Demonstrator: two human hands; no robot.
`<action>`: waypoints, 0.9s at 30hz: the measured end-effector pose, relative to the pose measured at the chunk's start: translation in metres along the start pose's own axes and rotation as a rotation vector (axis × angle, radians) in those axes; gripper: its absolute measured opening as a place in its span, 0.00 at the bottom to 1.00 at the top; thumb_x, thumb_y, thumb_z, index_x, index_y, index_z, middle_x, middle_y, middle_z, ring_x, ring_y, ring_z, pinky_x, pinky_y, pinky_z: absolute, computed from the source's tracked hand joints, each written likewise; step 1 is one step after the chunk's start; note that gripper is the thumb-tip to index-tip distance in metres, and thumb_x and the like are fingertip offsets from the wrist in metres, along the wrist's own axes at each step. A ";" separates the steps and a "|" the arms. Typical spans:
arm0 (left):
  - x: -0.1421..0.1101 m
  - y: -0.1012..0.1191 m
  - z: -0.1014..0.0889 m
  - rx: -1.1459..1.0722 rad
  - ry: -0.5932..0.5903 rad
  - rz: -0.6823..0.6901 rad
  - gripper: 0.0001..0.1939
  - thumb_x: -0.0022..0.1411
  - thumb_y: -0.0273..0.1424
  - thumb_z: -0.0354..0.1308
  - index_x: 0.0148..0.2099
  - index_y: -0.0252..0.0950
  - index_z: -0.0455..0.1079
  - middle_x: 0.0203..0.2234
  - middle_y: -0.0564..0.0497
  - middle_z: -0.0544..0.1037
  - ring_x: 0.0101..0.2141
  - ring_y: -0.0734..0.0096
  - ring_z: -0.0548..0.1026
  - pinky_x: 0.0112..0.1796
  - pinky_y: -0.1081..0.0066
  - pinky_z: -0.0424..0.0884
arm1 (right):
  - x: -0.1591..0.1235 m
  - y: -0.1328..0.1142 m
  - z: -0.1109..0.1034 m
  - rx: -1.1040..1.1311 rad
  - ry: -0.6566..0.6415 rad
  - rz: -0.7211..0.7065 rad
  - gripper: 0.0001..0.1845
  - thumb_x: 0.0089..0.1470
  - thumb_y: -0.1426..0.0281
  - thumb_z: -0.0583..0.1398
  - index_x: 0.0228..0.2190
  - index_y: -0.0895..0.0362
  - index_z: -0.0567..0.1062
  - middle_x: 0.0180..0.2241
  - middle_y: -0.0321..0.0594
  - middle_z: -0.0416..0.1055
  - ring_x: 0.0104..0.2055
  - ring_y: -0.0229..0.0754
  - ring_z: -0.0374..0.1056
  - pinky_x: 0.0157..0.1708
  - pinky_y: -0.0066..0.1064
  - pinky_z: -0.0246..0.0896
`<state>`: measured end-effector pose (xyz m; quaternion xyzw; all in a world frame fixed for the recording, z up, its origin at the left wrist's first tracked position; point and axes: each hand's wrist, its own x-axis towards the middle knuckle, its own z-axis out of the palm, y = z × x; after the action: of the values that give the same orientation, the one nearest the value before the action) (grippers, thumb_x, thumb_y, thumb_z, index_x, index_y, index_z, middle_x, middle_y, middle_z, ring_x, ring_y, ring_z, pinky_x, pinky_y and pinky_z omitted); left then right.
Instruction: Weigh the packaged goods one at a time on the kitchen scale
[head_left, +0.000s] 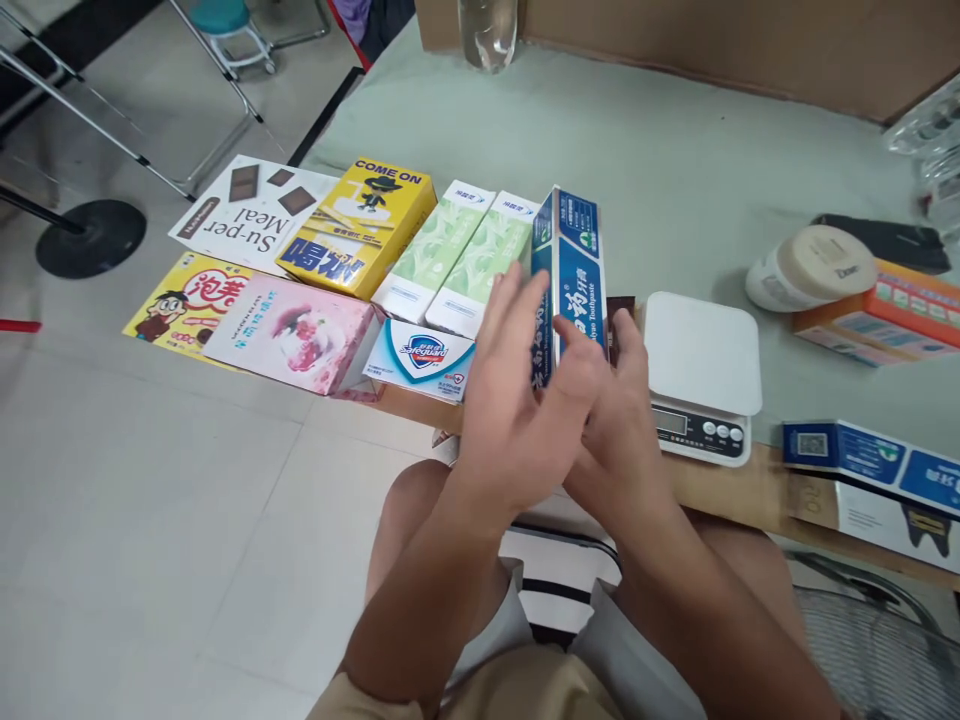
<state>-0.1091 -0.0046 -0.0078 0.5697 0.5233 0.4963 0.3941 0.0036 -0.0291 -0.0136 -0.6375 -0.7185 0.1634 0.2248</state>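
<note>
A blue toothpaste box lies at the right end of a row of boxes, its near end hidden by my hands. My left hand is over the box's near left side, fingers stretched out and thumb apart. Partly covered by it, my right hand is at the box's right side with its visible fingers extended. I cannot tell how firmly either hand touches the box. To the left are two green-and-white boxes and a white-and-blue Safeguard box. A white digital scale sits right of my right hand.
Further left lie a yellow box, a pink box, a white Su-per Meal box and a yellow packet. On the right are a Dove bottle, an orange box and another blue box. A clear bottle stands behind.
</note>
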 end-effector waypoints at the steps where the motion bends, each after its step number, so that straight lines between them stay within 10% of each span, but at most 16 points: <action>1: 0.001 -0.001 -0.004 0.016 0.055 0.048 0.30 0.75 0.57 0.43 0.68 0.49 0.66 0.74 0.54 0.61 0.77 0.54 0.52 0.75 0.53 0.55 | 0.003 -0.002 0.004 0.015 0.012 0.030 0.32 0.65 0.62 0.53 0.69 0.51 0.62 0.74 0.55 0.49 0.80 0.66 0.37 0.68 0.69 0.58; 8: 0.014 -0.016 -0.037 0.094 0.253 0.085 0.29 0.75 0.57 0.45 0.64 0.48 0.71 0.68 0.53 0.71 0.73 0.58 0.61 0.73 0.57 0.59 | 0.017 -0.006 0.014 0.069 0.095 0.168 0.30 0.65 0.62 0.54 0.65 0.51 0.71 0.75 0.60 0.47 0.79 0.68 0.42 0.67 0.67 0.58; 27: 0.028 -0.022 -0.057 0.314 0.145 0.129 0.19 0.77 0.42 0.48 0.54 0.39 0.76 0.52 0.46 0.83 0.57 0.57 0.80 0.57 0.60 0.76 | 0.019 -0.007 0.034 0.076 -0.205 0.107 0.35 0.63 0.60 0.57 0.68 0.56 0.65 0.75 0.61 0.41 0.79 0.70 0.40 0.69 0.67 0.57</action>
<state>-0.1705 0.0225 -0.0133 0.6194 0.5836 0.4726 0.2289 -0.0218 -0.0097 -0.0371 -0.6459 -0.6960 0.2666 0.1653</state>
